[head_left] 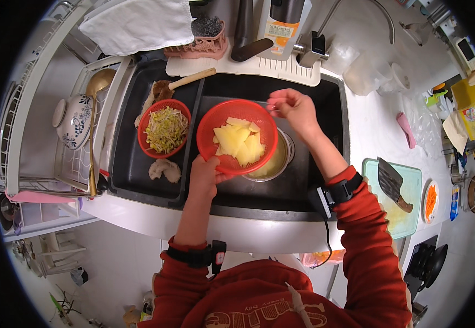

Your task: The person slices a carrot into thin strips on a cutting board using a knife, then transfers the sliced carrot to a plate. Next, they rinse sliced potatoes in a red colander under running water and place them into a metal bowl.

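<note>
My left hand point(203, 176) grips the near-left rim of a red plastic colander point(205, 127), held above the sink. Pale yellow slices, apparently potato point(239, 141), lie heaped in it. Just off the colander's far-right rim is my right hand point(295, 108), its fingers loosely bent and a little apart, with nothing visible in them. Below and partly hidden by the colander, a round metal pot point(284, 162) holding cloudy yellowish liquid stands in the right basin. In the left basin, a smaller red basket point(142, 143) contains bean sprouts point(165, 130).
A wooden-handled brush point(192, 78) and a pale cloth-like lump point(164, 170) lie in the left basin point(139, 183). Behind stand a faucet point(312, 49) and bottle point(279, 34). A cleaver point(390, 181) rests on the green cutting board point(373, 169) beside shredded orange vegetable point(430, 202). A dish rack point(92, 150) stands left.
</note>
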`<state>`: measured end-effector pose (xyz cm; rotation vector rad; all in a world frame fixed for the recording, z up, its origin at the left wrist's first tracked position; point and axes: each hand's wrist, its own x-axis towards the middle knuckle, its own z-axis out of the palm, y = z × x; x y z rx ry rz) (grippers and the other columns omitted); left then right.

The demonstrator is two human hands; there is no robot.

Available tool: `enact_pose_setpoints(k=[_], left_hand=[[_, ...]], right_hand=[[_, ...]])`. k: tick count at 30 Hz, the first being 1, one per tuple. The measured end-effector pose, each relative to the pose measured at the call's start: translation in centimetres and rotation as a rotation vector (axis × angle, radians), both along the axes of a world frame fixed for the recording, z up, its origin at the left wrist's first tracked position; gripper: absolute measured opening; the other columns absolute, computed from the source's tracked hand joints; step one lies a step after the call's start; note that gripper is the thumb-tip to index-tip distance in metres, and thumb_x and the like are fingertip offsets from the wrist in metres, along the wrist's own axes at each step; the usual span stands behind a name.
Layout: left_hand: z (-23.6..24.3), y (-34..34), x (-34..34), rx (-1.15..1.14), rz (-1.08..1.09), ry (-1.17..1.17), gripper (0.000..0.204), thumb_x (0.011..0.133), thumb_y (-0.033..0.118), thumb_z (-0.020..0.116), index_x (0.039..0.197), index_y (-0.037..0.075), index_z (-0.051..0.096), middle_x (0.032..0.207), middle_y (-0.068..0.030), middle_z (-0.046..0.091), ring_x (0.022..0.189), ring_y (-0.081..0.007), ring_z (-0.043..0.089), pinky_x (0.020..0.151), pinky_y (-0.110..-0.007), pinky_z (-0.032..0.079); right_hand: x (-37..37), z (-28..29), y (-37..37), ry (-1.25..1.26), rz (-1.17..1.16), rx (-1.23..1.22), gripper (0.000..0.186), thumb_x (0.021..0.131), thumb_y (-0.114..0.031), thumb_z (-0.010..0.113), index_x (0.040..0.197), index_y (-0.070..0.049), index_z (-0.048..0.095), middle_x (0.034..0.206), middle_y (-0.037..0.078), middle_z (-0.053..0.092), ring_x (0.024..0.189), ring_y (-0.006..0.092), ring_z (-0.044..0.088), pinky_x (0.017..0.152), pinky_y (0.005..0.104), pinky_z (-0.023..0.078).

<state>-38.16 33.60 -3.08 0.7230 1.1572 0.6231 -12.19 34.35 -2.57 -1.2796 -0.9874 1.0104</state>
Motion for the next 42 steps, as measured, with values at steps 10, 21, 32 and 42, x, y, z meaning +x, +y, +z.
enact_pose_setpoints(k=[10,21,32,42], left_hand=[[2.0,1.2,-0.1,0.039,0.05,-0.021,0.038,0.084,0.008,0.045,0.121,0.0,0.049,0.106,-0.0138,0.062,0.08,-0.0234,0.067,0.06,-0.032,0.057],[1.7,1.0,0.1,0.024,0.066,-0.042,0.035,0.084,0.007,0.047,0.119,-0.001,0.049,0.105,-0.0141,0.063,0.079,-0.0216,0.067,0.057,-0.031,0.058],[1.1,0.9,0.0,0.044,0.053,0.024,0.037,0.083,0.002,0.042,0.119,-0.002,0.048,0.103,-0.0159,0.062,0.077,-0.0219,0.067,0.055,-0.029,0.058],[0.9,1.0,-0.3,0.037,0.068,0.057,0.038,0.084,0.002,0.041,0.121,-0.002,0.048,0.107,-0.0159,0.062,0.08,-0.0221,0.067,0.055,-0.029,0.058]], right_hand=[[-2.8,-14.7,-1.3,-1.211,0.617,-0.643,0.104,0.055,-0.038,0.085,0.142,-0.012,0.034,0.146,0.021,0.027,0.13,0.0426,0.033,0.106,0.0419,0.033],[-2.8,-16.5,-2.5,-1.544,0.766,-0.383,0.074,0.075,-0.018,0.067,0.142,-0.016,0.034,0.143,0.015,0.036,0.13,0.0274,0.038,0.103,0.0421,0.037],[-3.3,-17.7,-1.0,-1.217,0.567,-0.625,0.065,0.078,-0.014,0.061,0.138,-0.013,0.038,0.141,0.019,0.038,0.12,0.0308,0.049,0.095,0.0397,0.044],[-2.3,-23.4,0.1,-1.02,0.412,-0.576,0.054,0.081,-0.01,0.054,0.134,-0.01,0.043,0.134,0.023,0.046,0.112,0.0338,0.056,0.092,0.0395,0.047]])
